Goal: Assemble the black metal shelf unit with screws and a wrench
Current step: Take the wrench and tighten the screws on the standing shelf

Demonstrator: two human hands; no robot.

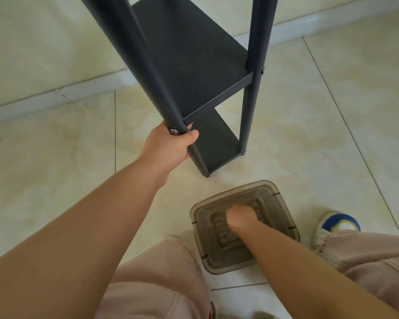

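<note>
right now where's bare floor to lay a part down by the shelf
Bare cream tile lies left of the black metal shelf unit, and more right of it, toward the wall. It is crowded between the shelf's foot and the translucent grey plastic box, by the knees.

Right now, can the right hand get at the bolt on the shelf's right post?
Probably yes. The right hand is down in the plastic box, but bare floor lies between it and the bolt, which faces outward uncovered.

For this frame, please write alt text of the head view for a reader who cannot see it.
The left hand grips a front post of the black metal shelf unit beside a silver bolt head, while the right hand reaches into a translucent plastic box on the tiled floor.
</note>
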